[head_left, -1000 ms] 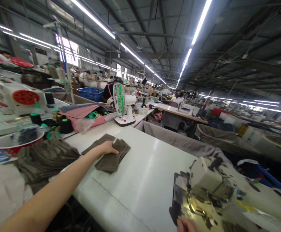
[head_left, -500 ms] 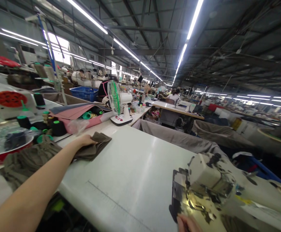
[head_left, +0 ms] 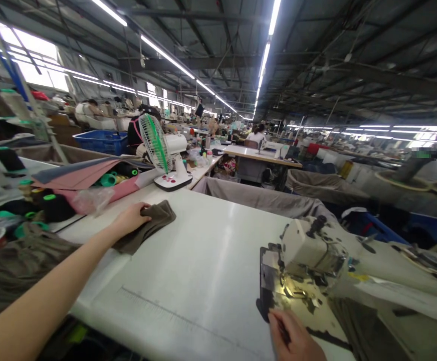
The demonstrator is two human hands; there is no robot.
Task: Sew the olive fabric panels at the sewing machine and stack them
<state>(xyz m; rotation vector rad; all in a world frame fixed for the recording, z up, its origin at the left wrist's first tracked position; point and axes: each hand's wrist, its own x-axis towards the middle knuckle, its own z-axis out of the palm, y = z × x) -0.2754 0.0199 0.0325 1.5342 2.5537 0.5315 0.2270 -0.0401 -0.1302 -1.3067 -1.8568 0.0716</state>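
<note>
My left hand (head_left: pixel 133 219) is closed on the edge of a folded brown cloth (head_left: pixel 158 216) lying at the back left of the white table (head_left: pixel 188 260). At the lower right, my right hand (head_left: pixel 291 333) is curled with thumb and fingers together at the front of the sewing machine (head_left: pixel 312 250), beside its lit metal plate. Whatever those fingers hold, if anything, is too small to make out. More brown cloth (head_left: pixel 369 326) lies to the right of the machine's plate.
A small green-bladed fan (head_left: pixel 158 145) stands behind the cloth. Thread cones (head_left: pixel 55 206) and pink fabric (head_left: pixel 79 175) lie at the left, near a brown cloth heap (head_left: pixel 15 271). A grey cloth-lined bin (head_left: pixel 259 200) borders the table's back. People sit farther off.
The view has turned right, so the scene has shifted left. My left hand has lifted the near part of the folded cloth slightly. More of my right hand now shows by the machine.
</note>
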